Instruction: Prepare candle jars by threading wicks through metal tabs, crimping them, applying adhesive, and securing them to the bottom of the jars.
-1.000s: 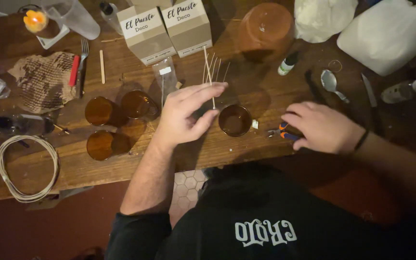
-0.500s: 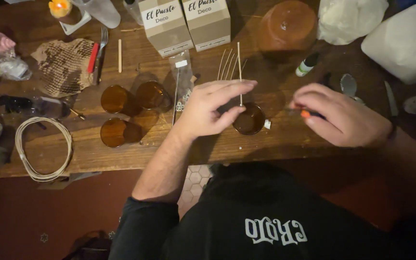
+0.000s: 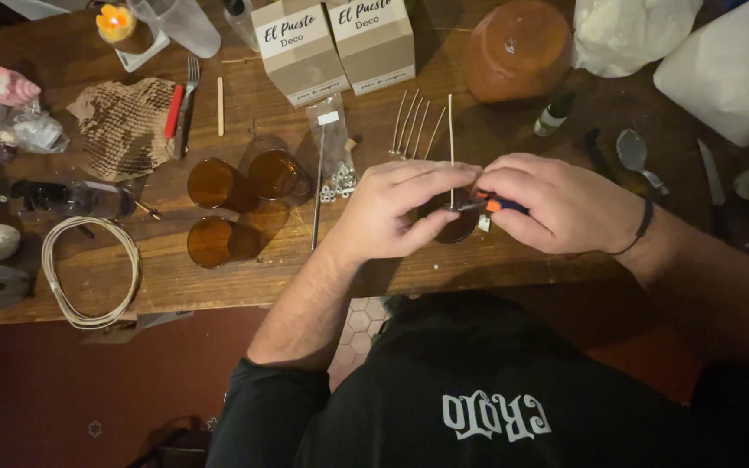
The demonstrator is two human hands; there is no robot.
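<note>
The left hand (image 3: 396, 212) is pinching a pale wick (image 3: 451, 143) upright over an amber jar (image 3: 457, 221) at the table's (image 3: 158, 286) near edge, seemingly to keep it centred, while the right hand (image 3: 561, 204) is gripping orange-handled pliers (image 3: 487, 205) at the wick's base. Farther off, a clear bag (image 3: 335, 156) with a white label is lying among spare wicks (image 3: 413, 126), and two cardboard boxes (image 3: 335, 43) with white front labels are standing at the far edge.

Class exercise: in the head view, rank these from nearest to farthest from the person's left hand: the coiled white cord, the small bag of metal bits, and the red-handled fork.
Measured from the left hand:
1. Small bag of metal bits, just to its upper left.
2. Red-handled fork, farther up and left, beside the honeycomb paper.
3. Coiled white cord, far left near the table edge.
</note>
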